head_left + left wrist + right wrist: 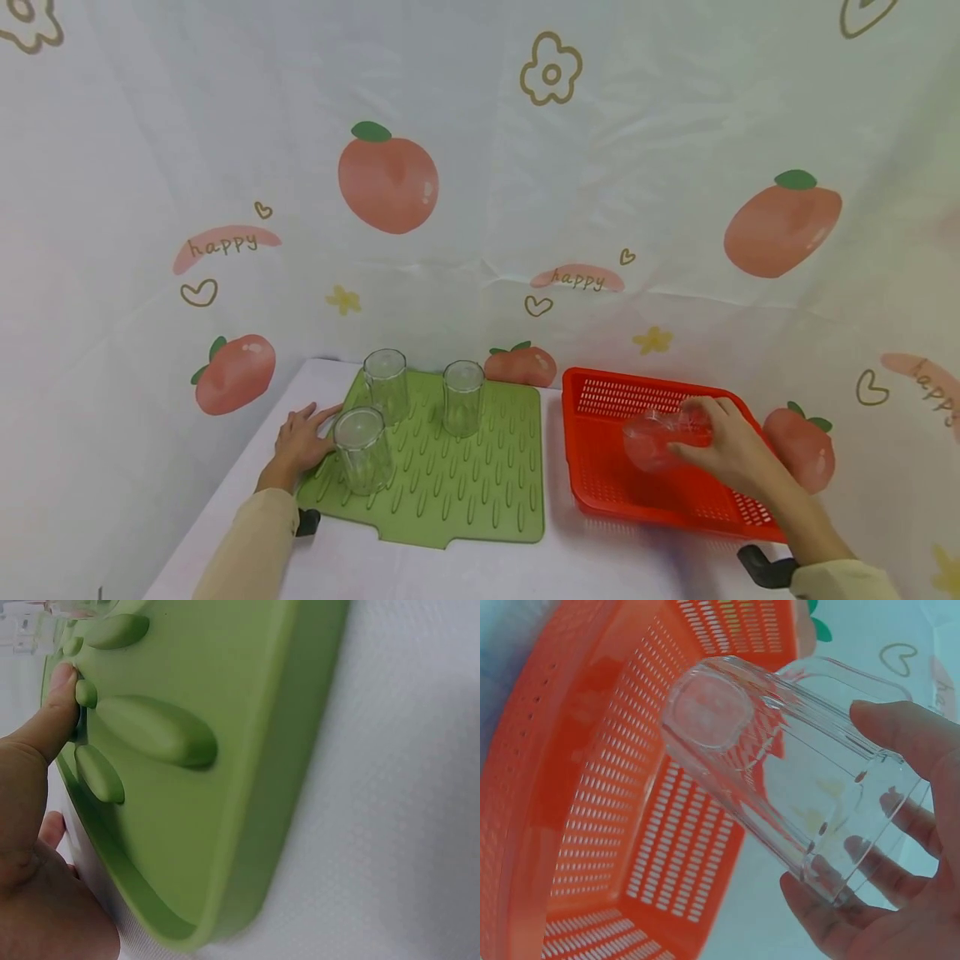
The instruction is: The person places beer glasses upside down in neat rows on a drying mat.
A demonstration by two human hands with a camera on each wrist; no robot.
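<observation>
Fingers of the left hand [300, 442] lie flat and relaxed on the bench [480, 567], its thumb pressing the left edge of the green mat [465, 492]. Three clear glasses [363, 450] stand upside down on that mat, the nearest one just beside this hand. Farther right, the right hand [723, 454] grips a clear glass [660, 437], held tilted over the red basket [600, 467].

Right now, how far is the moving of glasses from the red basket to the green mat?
Three clear glasses already stand on the green mat. The right hand holds a fourth glass over the red basket; the left hand rests on the mat's edge. That glass remains to place.
</observation>
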